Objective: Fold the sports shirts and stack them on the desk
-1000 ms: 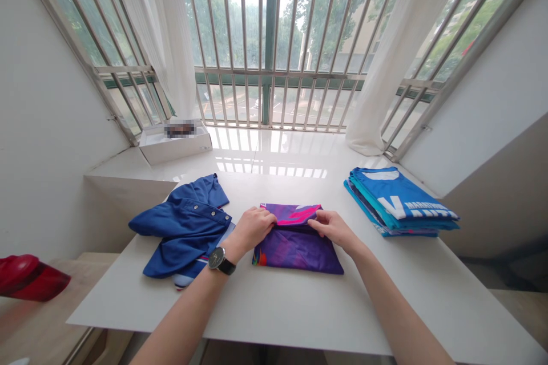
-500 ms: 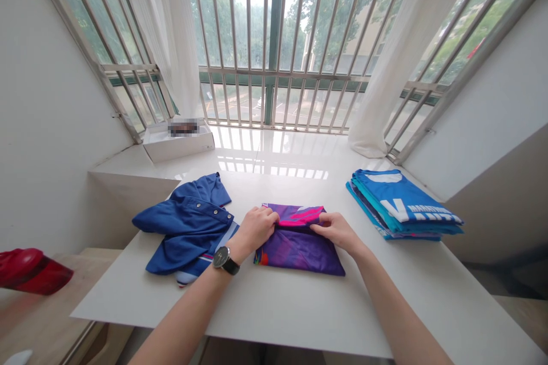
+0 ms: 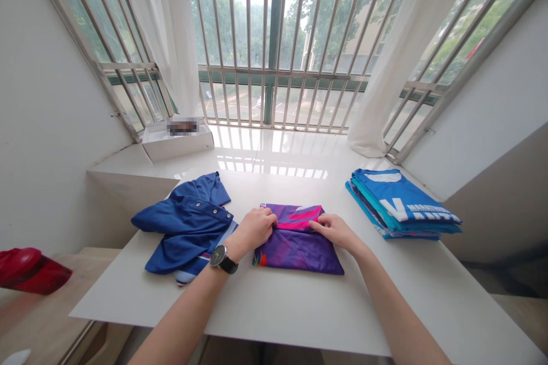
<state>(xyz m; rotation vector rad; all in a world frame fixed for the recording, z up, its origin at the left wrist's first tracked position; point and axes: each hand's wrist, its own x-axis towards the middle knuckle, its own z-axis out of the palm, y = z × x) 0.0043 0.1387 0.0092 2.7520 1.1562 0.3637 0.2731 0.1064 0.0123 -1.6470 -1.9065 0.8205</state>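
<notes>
A purple and pink shirt [image 3: 299, 248] lies folded into a flat rectangle on the white table [image 3: 274, 308]. At its left side my left hand [image 3: 256, 229], with a black-strapped watch on the wrist, is closed on the edge of the folded-over flap. My right hand [image 3: 336, 230] pinches the same flap at the right, thumb against fingers. Left of the shirt, a dark blue garment with snap buttons [image 3: 188, 225] lies crumpled, close to my left wrist. On the right stands a stack of folded shirts [image 3: 402, 205], a blue one with white lettering on top.
A white box [image 3: 177, 145] sits on the window ledge at the back left, its contents blurred. White curtains [image 3: 377, 97] hang before the barred window. A red object [image 3: 34, 271] rests on a lower wooden surface at far left.
Both hands keep their grip on the flap and have hardly moved. The whole view has shifted very slightly; the garments and stack stay as they were.
</notes>
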